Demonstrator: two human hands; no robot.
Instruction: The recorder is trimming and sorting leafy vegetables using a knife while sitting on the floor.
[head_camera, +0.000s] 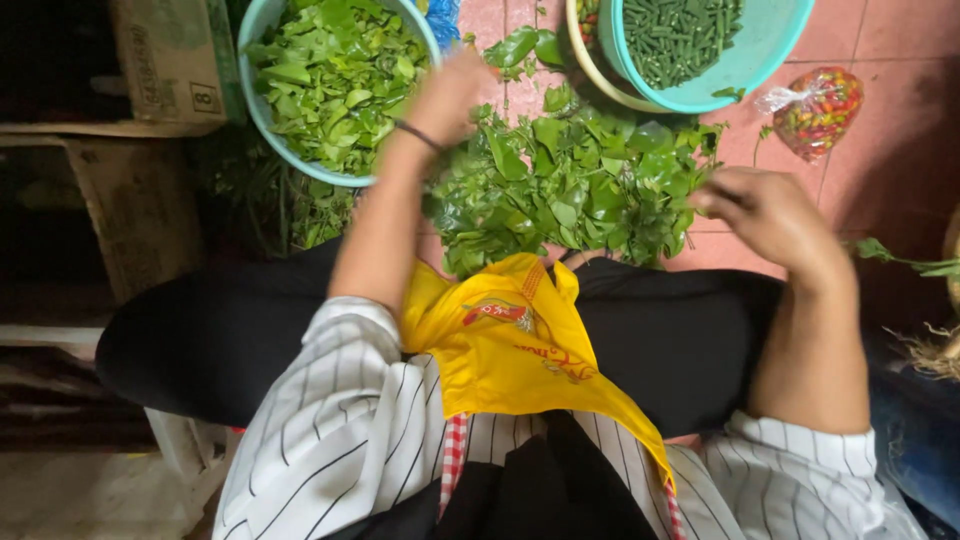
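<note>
The left hand (452, 95) is smeared by motion, so its fingers (478, 62) cannot be told apart, nor whether they hold any leaf. The right hand (765, 212) is blurred too; its fingers (712, 200) curl at the edge of the leaf pile (570, 185), grip unclear. The picture's top edge cuts off the bowl of leaves (262, 95) and the bowl of cut green beans (762, 45). The cream basin (583, 62) beneath shows only a rim. A stem (905, 260) runs off the right edge.

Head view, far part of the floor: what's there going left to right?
Brown cardboard box → light-blue plastic bowl of picked green leaves → left hand → teal plastic bowl of cut green beans → clear plastic bag of red and green chillies.
</note>
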